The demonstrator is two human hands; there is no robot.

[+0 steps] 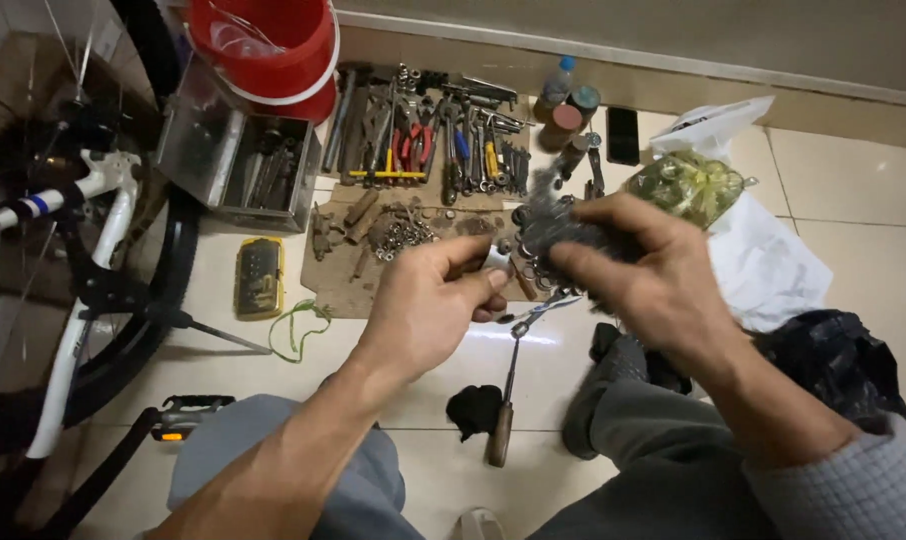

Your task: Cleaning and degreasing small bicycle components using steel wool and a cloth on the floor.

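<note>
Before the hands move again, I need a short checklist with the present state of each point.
1. Left hand grips the small metal part: ok.
2. Right hand holds the dark toothed part: ok, though blurred.
3. The two parts aligned: cannot tell.
4. Wooden-handled tool within reach on the floor: ok.
5. Spanners on the board within reach: ok.

Tools (428,135) lie on a board (325,275), behind the hands. A metal box (235,160) stands left of it; a bicycle (83,290) stands farther left.
</note>
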